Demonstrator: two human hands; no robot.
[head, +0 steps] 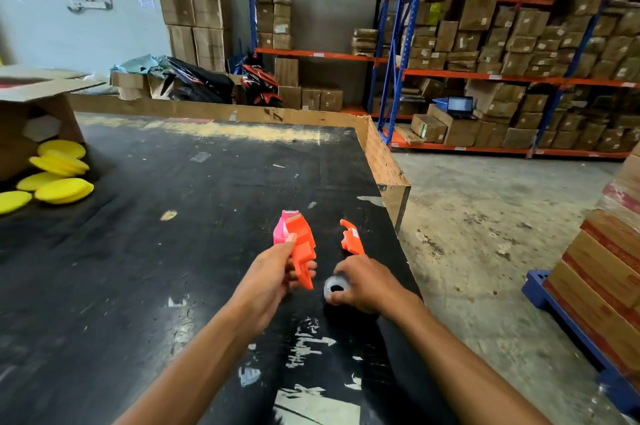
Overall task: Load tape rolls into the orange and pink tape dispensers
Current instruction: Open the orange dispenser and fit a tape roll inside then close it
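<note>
My left hand [273, 277] grips an orange tape dispenser half [303, 248] above the black table [173, 216]. A pink tape dispenser [280, 230] sits just behind it, partly hidden; I cannot tell if my fingers touch it. My right hand [367, 284] is closed on a clear tape roll [335, 288] that rests near the table's right edge. A second orange dispenser piece [352, 238] lies on the table just beyond my right hand, its lower end hidden by my fingers.
Several yellow round pads [55, 175] spill from a tipped cardboard box [31, 105] at the table's left. A raised board edge [384, 161] borders the table's far and right sides. Stacked boxes on a blue pallet [568, 320] stand to the right. Shelving with cartons fills the back.
</note>
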